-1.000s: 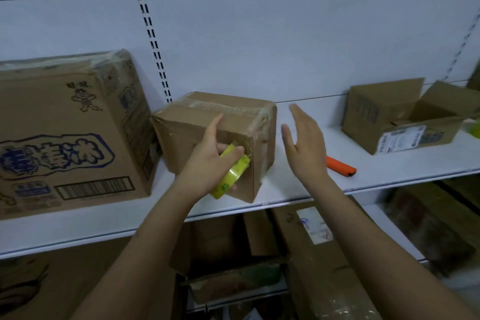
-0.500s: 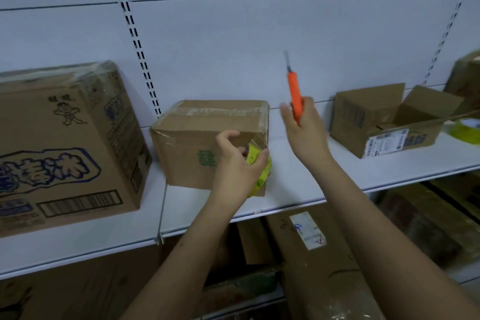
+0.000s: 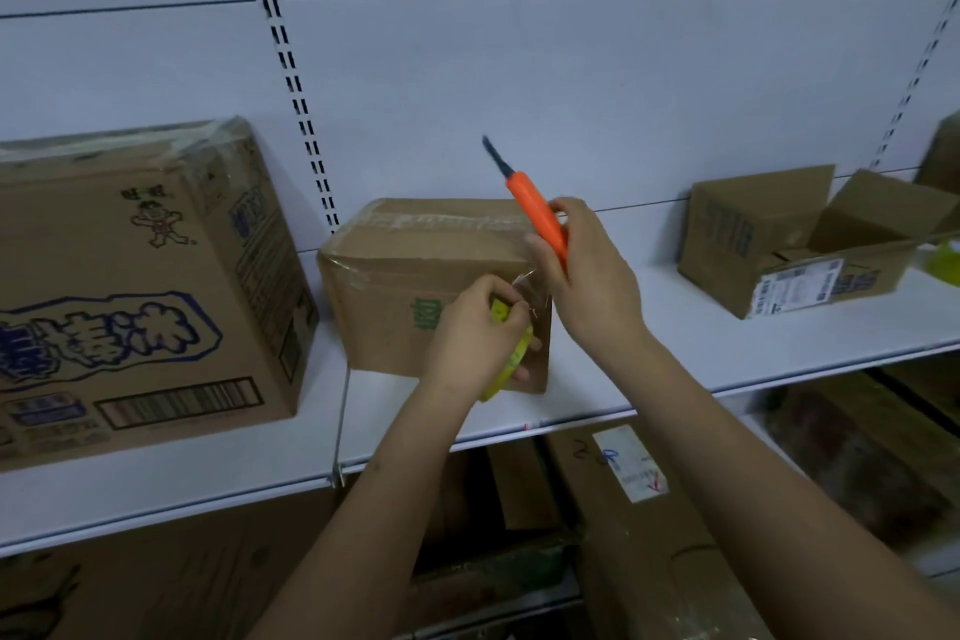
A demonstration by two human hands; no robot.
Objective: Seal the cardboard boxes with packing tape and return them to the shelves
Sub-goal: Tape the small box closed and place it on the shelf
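Brown cardboard fills my view from left to right along the white shelf [image 3: 675,327]. At far left stands a large printed box [image 3: 140,286], sealed with clear tape over its top and marked with blue characters, a cartoon figure and a barcode. Just beside it, in the middle of the shelf, sits the small box [image 3: 415,276] I am working on: plain brown, with a green mark on its front, its top flaps closed and a strip of clear tape running along the top and down over the edges. My left hand [image 3: 475,327] grips the yellow tape roll [image 3: 511,359] against the box's front right corner, and a short length of clear tape stretches up from the roll. My right hand [image 3: 587,276] is closed around an orange utility knife [image 3: 537,213], held at the top right corner of the box with its dark blade pointing up and to the left. Further right, well apart, an open box [image 3: 789,244] with a white shipping label sits with its flaps up.

A second ago the knife lay on the shelf and my right hand was open and flat beside the box; half a second ago I held the knife upright, clear of the box. Now it is tilted and lower, close above the stretched tape.
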